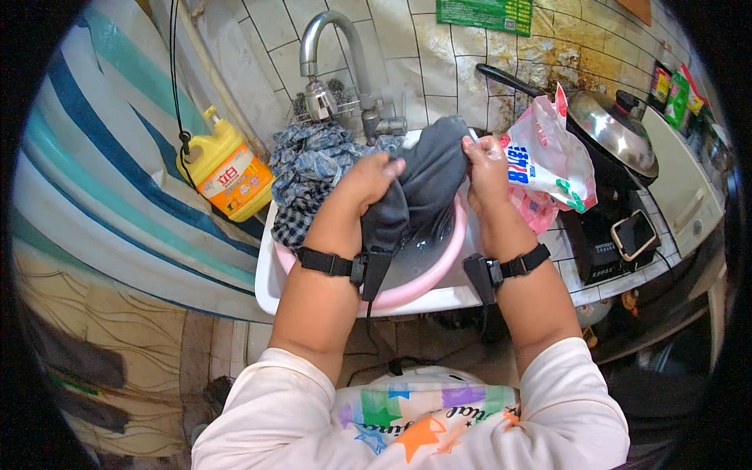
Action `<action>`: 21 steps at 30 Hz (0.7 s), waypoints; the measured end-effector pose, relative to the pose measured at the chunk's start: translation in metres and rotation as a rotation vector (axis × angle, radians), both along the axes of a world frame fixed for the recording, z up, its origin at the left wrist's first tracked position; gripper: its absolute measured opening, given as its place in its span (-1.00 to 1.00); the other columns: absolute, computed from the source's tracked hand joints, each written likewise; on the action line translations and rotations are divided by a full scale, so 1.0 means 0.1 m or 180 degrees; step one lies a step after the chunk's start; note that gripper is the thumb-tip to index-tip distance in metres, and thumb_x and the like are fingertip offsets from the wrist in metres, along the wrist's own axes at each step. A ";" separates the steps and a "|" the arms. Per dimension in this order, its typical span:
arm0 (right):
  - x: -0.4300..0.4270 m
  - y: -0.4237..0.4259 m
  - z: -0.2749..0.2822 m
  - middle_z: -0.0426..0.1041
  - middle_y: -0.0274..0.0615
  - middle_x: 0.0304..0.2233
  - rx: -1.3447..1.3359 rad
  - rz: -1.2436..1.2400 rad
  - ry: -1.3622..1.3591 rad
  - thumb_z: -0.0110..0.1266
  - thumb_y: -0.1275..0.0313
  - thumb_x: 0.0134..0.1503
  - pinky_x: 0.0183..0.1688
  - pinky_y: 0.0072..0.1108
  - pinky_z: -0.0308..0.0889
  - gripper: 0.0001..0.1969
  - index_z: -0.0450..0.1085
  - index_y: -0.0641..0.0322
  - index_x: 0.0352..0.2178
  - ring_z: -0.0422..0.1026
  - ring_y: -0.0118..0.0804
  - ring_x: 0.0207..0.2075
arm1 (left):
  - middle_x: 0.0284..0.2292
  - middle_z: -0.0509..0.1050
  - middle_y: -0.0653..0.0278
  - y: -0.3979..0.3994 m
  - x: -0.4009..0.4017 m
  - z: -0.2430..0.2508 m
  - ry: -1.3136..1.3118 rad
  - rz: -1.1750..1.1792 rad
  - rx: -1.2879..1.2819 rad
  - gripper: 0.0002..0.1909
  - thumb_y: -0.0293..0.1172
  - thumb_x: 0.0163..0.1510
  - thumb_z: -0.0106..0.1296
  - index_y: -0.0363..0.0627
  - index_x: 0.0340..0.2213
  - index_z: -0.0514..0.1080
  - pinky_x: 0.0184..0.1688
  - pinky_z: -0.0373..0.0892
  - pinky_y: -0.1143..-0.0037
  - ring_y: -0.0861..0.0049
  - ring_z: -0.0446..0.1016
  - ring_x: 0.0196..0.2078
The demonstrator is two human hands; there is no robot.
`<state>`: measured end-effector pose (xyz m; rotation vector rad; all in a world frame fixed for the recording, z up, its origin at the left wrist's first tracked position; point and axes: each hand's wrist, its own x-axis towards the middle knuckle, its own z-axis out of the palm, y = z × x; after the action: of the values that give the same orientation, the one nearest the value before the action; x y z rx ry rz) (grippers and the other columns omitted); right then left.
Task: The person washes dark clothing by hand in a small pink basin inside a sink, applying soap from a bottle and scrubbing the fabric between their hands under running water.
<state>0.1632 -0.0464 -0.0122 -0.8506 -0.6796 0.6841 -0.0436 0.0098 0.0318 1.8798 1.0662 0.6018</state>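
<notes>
Both hands hold a wet dark grey garment (432, 164) over a pink plastic basin (435, 282) that sits in a white sink (269, 282). My left hand (373, 179) grips the cloth on its left side. Pinched in my right hand (486, 161) is the garment's upper right edge. Cloudy water shows in the basin under the cloth. Bunched blue patterned fabric (314, 155) and black-and-white checked cloth (296, 220) lie at the sink's left side. A chrome faucet (338, 23) arches above the patterned fabric.
A yellow detergent jug (226, 170) stands left of the sink. To the right are an opened detergent bag (543, 158), a lidded frying pan (614, 135) and a phone (634, 235) on a black cooktop (593, 252). A striped curtain (135, 176) hangs at the left.
</notes>
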 end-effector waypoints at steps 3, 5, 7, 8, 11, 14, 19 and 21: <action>0.03 -0.07 0.08 0.23 -0.48 -0.61 -0.0033 0.0002 0.0263 0.14 0.45 0.05 -0.54 -0.68 0.13 -0.81 0.23 0.11 -0.53 0.18 -0.58 -0.59 | -0.27 0.46 0.11 -0.21 -0.01 0.33 -0.1099 0.1003 0.0368 -0.64 -0.21 0.19 -0.11 -0.35 -0.23 0.36 -0.16 0.30 0.38 0.45 0.35 -0.25; 0.01 -0.02 0.06 0.23 -0.48 -0.61 0.0187 -0.0107 -0.0015 0.13 0.43 0.06 -0.57 -0.68 0.11 -0.82 0.24 0.10 -0.52 0.18 -0.58 -0.60 | -0.22 0.43 0.06 -0.04 -0.05 0.26 -0.1754 0.1329 0.0495 -0.62 -0.20 0.20 -0.14 -0.35 -0.17 0.34 -0.12 0.28 0.39 0.41 0.35 -0.20; 0.07 0.01 0.05 0.25 -0.48 -0.61 0.0265 -0.0294 0.0100 0.12 0.42 0.07 -0.54 -0.69 0.13 -0.82 0.25 0.10 -0.52 0.18 -0.59 -0.59 | -0.05 0.34 -0.06 -0.08 -0.09 0.32 -0.2550 0.2073 0.0457 -0.52 -0.21 0.21 -0.18 -0.36 0.01 0.20 0.01 0.22 0.39 0.30 0.30 -0.02; 0.12 -0.03 0.04 0.27 -0.46 -0.57 0.0245 -0.0104 0.0166 0.12 0.41 0.07 -0.45 -0.68 0.17 -0.83 0.26 0.10 -0.51 0.22 -0.57 -0.52 | 0.01 0.28 -0.07 0.01 -0.12 0.27 -0.2653 0.2123 0.0343 -0.49 -0.21 0.21 -0.19 -0.35 0.06 0.14 0.05 0.19 0.37 0.26 0.28 0.03; 0.07 0.01 0.01 0.28 -0.43 -0.54 0.0200 0.0297 0.0121 0.11 0.40 0.09 -0.38 -0.65 0.18 -0.84 0.27 0.10 -0.50 0.24 -0.53 -0.46 | 0.08 0.20 -0.08 0.13 -0.15 0.20 -0.2626 0.2357 0.0045 -0.44 -0.21 0.22 -0.19 -0.33 0.12 0.05 0.12 0.15 0.34 0.21 0.23 0.10; -0.08 -0.03 0.06 0.29 -0.43 -0.52 0.0100 0.0365 -0.0005 0.09 0.38 0.10 -0.37 -0.65 0.16 -0.82 0.25 0.10 -0.52 0.23 -0.53 -0.44 | 0.01 0.26 -0.06 0.16 -0.09 0.12 -0.2530 0.2534 -0.0026 -0.54 -0.26 0.22 -0.19 -0.34 0.03 0.12 0.06 0.19 0.36 0.22 0.28 0.03; 0.01 0.00 -0.07 0.22 -0.38 -0.60 -0.0152 -0.0238 -0.1300 0.10 0.36 0.07 -0.44 -0.61 0.13 -0.76 0.22 0.20 -0.55 0.15 -0.52 -0.50 | -0.08 0.32 -0.03 0.05 0.05 0.13 -0.2162 0.2471 0.0048 -0.65 -0.38 0.19 -0.16 -0.29 -0.03 0.15 -0.02 0.25 0.40 0.25 0.34 -0.06; 0.02 0.07 -0.13 0.20 -0.22 -0.63 -0.0236 -0.0640 -0.2017 0.10 0.35 0.01 -0.43 -0.51 0.18 -0.73 0.20 0.28 -0.54 0.18 -0.39 -0.53 | -0.08 0.31 -0.03 0.16 0.04 0.04 -0.1994 0.2610 -0.0106 -0.64 -0.41 0.19 -0.16 -0.20 0.00 0.13 -0.04 0.26 0.41 0.27 0.35 -0.07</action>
<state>0.1653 -0.0397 -0.0255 -1.2017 -1.1192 0.2489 -0.0391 0.0263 0.0358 1.0246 1.3569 1.5007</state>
